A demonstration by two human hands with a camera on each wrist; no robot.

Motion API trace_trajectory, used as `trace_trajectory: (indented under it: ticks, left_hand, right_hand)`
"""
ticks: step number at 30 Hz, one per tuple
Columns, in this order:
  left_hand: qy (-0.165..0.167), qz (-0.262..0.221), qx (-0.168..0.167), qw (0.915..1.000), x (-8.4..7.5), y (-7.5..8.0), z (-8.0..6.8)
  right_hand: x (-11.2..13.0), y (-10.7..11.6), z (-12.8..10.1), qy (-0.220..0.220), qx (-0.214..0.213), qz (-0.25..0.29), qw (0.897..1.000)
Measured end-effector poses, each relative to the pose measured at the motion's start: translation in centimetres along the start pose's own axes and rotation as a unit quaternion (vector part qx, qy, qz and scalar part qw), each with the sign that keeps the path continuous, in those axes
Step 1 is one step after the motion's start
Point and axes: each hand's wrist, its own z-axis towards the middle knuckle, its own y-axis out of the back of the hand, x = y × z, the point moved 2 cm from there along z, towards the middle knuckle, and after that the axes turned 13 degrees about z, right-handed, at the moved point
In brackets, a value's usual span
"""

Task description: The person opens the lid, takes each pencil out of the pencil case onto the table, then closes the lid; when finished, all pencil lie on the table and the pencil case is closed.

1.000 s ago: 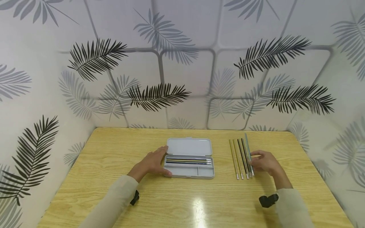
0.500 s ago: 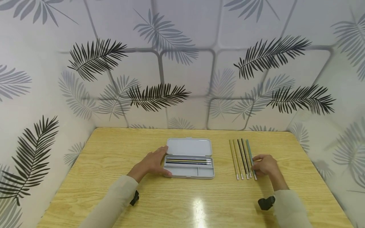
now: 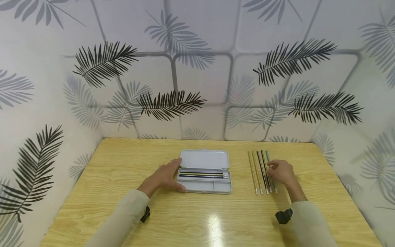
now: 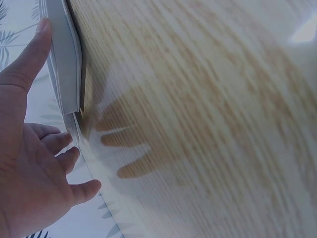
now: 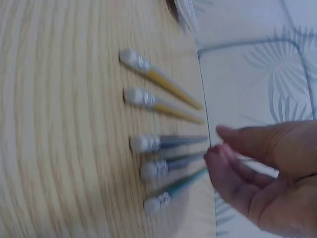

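Leaf-printed white panels wall in a pale yellow wood-grain counter (image 3: pixel 123 192), smooth enough to throw back a glare patch near its 6 o'clock edge. At the middle lies an open grey plastic pencil case (image 3: pixel 205 159), a shallow rounded rectangle with its lid laid flat toward 12 o'clock; a few thin pencils already in the tray (image 3: pixel 203 174) fill its long compartment, while the small sections nearer 6 o'clock look bare. The left hand (image 3: pixel 165 176) rests flat against the case's 9 o'clock side, fingers straight, its grip closed round nothing. At 3 o'clock from the case, five slim eraser-tipped pencils in a row (image 3: pixel 261 171) lie side by side on the counter, two gold, two dark, one teal, so by my judgement the packing is partly done with these five left. The right hand (image 3: pixel 282 173) sits on the teal pencil (image 5: pixel 181 191), its fingers (image 5: pixel 223 163) curled together at its shaft, seemingly pinching it.
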Motion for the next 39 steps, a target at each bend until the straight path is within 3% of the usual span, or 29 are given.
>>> trace_trajectory:
  ticks: [7,16,28,34,39]
  left_hand:
    - [0.001,-0.004,0.001,1.0000,0.2,0.1,0.0]
    - [0.004,-0.001,-0.003,1.0000,0.3,-0.2,0.0]
    - [0.001,-0.001,-0.001,1.0000,0.3,-0.2,0.1]
    - [0.005,-0.004,-0.002,1.0000,0.3,-0.1,0.0]
    - [0.001,-0.003,-0.001,1.0000,0.3,0.0,-0.1]
  right_hand:
    - [2.7,-4.4,1.3,0.113,0.064,0.073,0.989]
    - [6.2,-9.6,1.7,0.158,0.136,0.111,0.972]
    - [8.5,-12.1,1.4,0.160,0.231,0.042,0.959]
    - [9.0,-12.8,1.4,0.176,0.233,0.014,0.956]
    - [9.3,-13.3,1.3,0.179,0.211,-0.015,0.961]
